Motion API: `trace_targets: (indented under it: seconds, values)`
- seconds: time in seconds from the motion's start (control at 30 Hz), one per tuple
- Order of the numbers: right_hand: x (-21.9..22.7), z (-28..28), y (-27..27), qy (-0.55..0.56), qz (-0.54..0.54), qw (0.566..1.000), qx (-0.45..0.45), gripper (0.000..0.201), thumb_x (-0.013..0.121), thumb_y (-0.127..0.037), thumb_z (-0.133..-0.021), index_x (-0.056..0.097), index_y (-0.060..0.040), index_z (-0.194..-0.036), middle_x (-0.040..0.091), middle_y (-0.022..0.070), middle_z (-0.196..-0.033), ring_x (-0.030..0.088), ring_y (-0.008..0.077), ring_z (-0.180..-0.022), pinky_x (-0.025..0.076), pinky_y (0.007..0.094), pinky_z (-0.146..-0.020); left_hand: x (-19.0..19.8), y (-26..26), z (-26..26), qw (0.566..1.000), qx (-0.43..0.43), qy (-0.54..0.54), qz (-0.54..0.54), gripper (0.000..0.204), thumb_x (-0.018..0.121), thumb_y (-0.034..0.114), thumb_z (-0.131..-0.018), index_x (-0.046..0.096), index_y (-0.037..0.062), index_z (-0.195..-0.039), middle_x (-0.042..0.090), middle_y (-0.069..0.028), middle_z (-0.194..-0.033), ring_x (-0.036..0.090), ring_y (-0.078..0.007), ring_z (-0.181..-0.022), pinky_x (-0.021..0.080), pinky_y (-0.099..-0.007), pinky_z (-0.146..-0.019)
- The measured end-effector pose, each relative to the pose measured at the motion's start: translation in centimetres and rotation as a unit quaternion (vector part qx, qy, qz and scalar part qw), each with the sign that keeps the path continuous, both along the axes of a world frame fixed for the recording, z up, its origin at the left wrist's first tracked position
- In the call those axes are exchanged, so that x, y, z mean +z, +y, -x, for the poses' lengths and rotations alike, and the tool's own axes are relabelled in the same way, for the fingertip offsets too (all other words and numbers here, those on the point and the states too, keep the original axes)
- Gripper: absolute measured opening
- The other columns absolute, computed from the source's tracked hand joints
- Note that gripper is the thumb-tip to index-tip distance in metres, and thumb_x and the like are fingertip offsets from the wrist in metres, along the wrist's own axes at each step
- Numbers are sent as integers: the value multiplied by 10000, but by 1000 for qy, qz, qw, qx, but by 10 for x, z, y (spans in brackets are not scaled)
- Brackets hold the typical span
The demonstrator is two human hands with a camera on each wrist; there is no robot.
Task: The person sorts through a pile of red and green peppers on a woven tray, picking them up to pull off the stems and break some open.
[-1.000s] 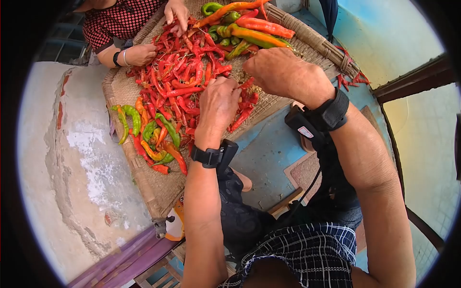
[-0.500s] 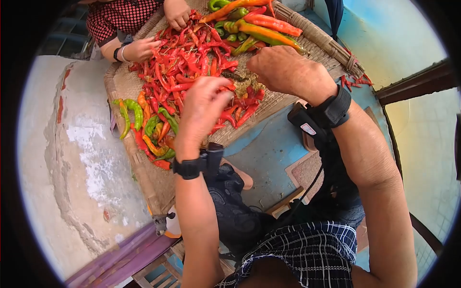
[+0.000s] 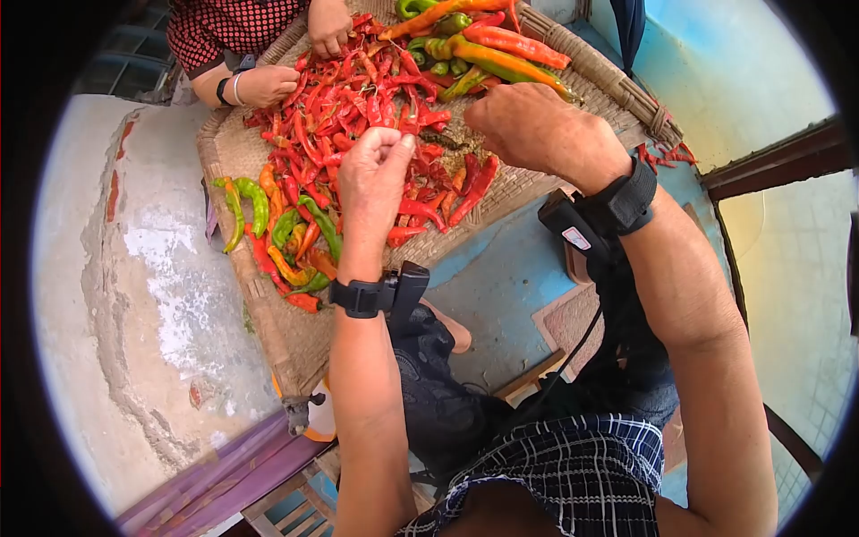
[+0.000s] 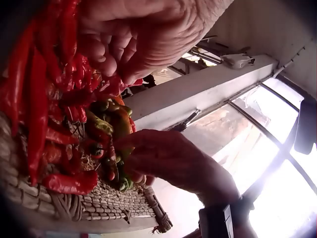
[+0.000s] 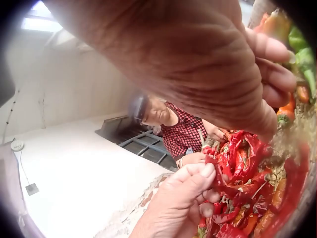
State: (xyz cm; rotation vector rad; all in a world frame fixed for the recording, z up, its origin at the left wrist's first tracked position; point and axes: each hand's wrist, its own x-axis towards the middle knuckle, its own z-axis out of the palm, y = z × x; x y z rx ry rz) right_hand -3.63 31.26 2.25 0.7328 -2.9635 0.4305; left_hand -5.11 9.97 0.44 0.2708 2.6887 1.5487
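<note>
My left hand is over the near side of a heap of red chili peppers on a woven tray. In the right wrist view its thumb and forefinger pinch a red chili pepper. My right hand hovers by the tray's right edge, beside scattered pale seeds. Its fingers are loosely bent, with nothing showing between them and the thumb. Large orange and green peppers lie just beyond this hand.
Across the tray, another person's hands are at the heap's far side. Green and orange peppers lie at the tray's left. A few red chilies are beyond its right rim. A cracked wall stands at left.
My left hand lifted off the heap and drew back toward me, then moved up slightly with thumb and forefinger together. My right hand has barely moved. The other person's hands shifted slightly.
</note>
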Motion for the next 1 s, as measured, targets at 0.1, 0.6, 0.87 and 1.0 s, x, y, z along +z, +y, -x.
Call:
trace_targets:
  seconds: [0.1, 0.6, 0.87, 1.0]
  values:
    - [1, -1, 1, -11, 0, 1000, -2, 87, 549, -100, -781, 581, -22, -804, 605, 174, -726, 616, 370, -787, 490, 453, -691, 4, -15, 11, 984, 30, -62, -165, 124, 611, 113, -879, 589, 32, -971, 614, -7, -799, 563, -79, -659, 461, -203, -598]
    - [2, 3, -7, 18, 0, 1000, -2, 132, 503, -91, -804, 594, -21, -741, 600, 181, -667, 627, 352, -685, 501, 441, -623, -17, 20, -5, 862, -22, 218, 457, 201, 686, 92, -723, 567, 18, -866, 529, -165, -929, 533, -343, -935, 473, -434, -753]
    - [4, 5, -10, 29, -15, 999, 2, 134, 517, -96, -799, 596, -22, -719, 603, 180, -668, 631, 338, -684, 501, 431, -614, -3, 9, -6, 930, -15, 238, 280, 106, 659, 65, -753, 557, 40, -762, 547, -120, -689, 566, -301, -672, 441, -395, -606]
    - [15, 4, -16, -21, -49, 999, 10, 150, 536, -54, -786, 651, -30, -878, 665, 151, -845, 662, 298, -837, 529, 389, -747, 2, 2, 0, 980, 49, 152, 118, 120, 642, 114, -841, 584, 41, -766, 520, 24, -651, 457, -49, -571, 376, -209, -528]
